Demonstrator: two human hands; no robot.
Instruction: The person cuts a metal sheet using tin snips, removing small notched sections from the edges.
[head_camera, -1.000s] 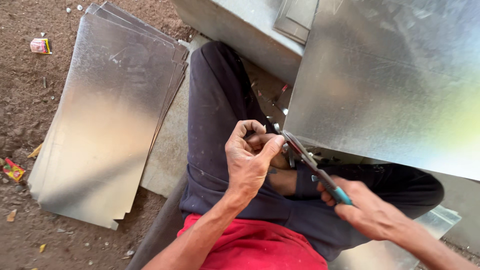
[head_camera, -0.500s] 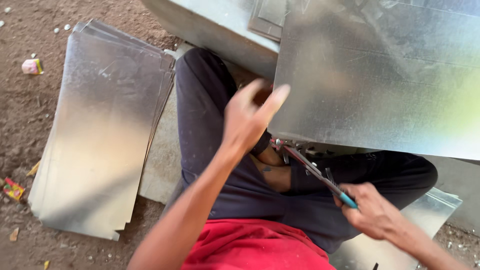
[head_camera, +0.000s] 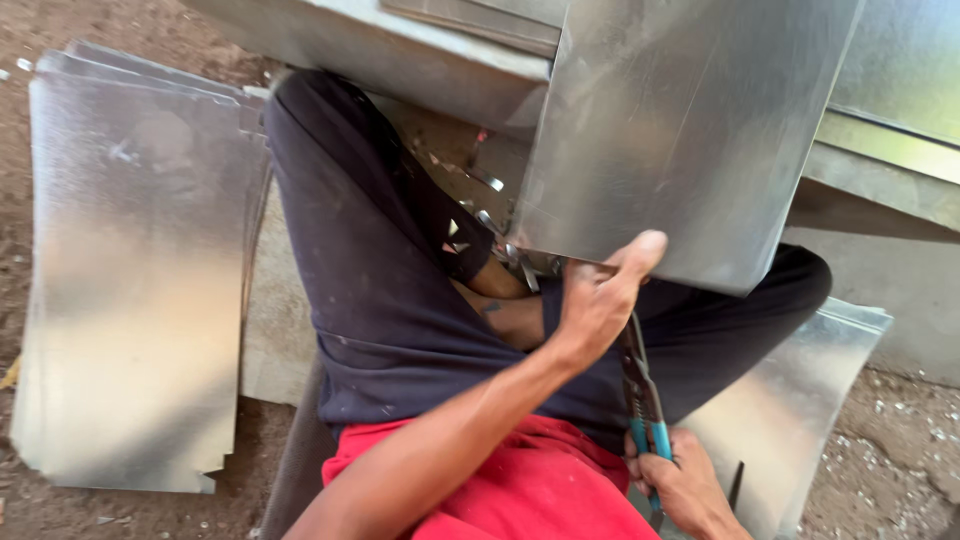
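1. The person sits on the ground with legs folded and cuts a metal sheet (head_camera: 690, 130) with tin snips (head_camera: 640, 385); judging by the grip, the cutting step is under way at the sheet's lower edge.
2. The left hand (head_camera: 600, 295) is clenched on the sheet's bottom edge, thumb pressed against the face, holding it tilted up over the lap.
3. The right hand (head_camera: 685, 485) is closed around the snips' blue handles; the blades point up toward the sheet's lower edge, just behind the left hand, where their tips are hidden.
4. The next cut likely calls for a steady sheet and fingers kept off the cut line, since the edge looks sharp.
5. A stack of cut sheets (head_camera: 130, 280) lies on the dirt at the left; another sheet (head_camera: 800, 400) lies under the right leg.
6. No container is in view; small metal scraps (head_camera: 480, 215) sit near the knees.
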